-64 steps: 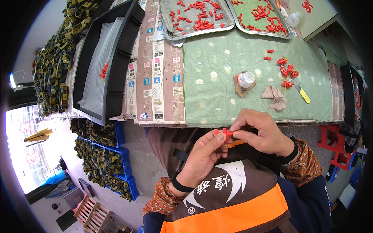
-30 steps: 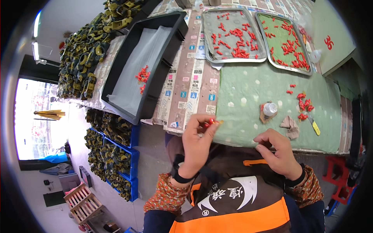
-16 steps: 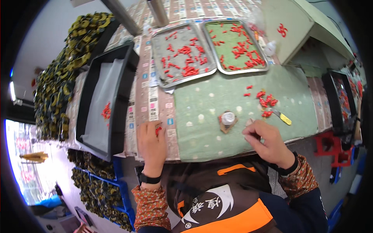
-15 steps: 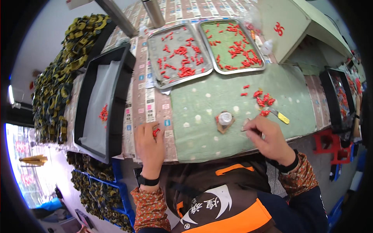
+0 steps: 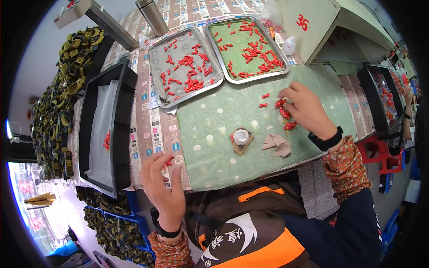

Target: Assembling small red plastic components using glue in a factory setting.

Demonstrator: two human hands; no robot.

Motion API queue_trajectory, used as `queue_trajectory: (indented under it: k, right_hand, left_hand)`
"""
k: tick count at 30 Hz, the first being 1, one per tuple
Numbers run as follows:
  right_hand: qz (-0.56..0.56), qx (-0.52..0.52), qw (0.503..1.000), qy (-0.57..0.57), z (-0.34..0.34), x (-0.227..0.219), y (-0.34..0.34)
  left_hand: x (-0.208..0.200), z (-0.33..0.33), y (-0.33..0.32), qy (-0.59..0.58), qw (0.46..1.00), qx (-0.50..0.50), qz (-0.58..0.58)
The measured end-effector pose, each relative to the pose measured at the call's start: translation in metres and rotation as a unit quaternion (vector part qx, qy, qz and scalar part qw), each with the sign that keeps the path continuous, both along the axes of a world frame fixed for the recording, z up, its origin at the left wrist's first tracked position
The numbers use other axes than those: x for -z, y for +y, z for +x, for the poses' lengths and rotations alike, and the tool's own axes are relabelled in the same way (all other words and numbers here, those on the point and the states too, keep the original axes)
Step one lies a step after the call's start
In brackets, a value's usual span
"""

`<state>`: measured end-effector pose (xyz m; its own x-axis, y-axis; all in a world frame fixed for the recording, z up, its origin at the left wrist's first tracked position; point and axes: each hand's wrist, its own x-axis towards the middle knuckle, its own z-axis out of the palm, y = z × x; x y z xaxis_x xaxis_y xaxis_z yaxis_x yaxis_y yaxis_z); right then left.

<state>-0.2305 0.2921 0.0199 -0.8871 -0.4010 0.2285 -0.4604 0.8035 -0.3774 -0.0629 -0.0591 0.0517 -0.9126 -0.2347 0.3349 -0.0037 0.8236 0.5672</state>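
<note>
With the green mat (image 5: pixel 250 120) as reference, the left hand (image 5: pixel 163 187) at its near-left corner pinches a small red part (image 5: pixel 168 161) between closed fingertips, while the right hand (image 5: pixel 306 109) rests on the loose red parts (image 5: pixel 286 117) at its right, fingers apparently curled together, grip unclear.

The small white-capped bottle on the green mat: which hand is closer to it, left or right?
Right, by a little. The right hand rests on red pieces up and to the right of the bottle. The left hand is down and to its left, at the table edge, holding a red piece.
</note>
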Motion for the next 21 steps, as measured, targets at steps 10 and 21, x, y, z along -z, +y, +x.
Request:
queue_trajectory:
  k: [10, 21]
  right_hand:
    - [-0.144, -0.014, 0.979, -0.145, 0.012, -0.027, -0.008]
    - [-0.328, -0.198, 0.812, -0.44, 0.083, -0.064, -0.05]
  left_hand:
    - [-0.023, 0.013, 0.048, -0.06, 0.958, 0.179, 0.216]
    - [-0.001, 0.013, 0.093, -0.177, 0.69, 0.17, 0.681]
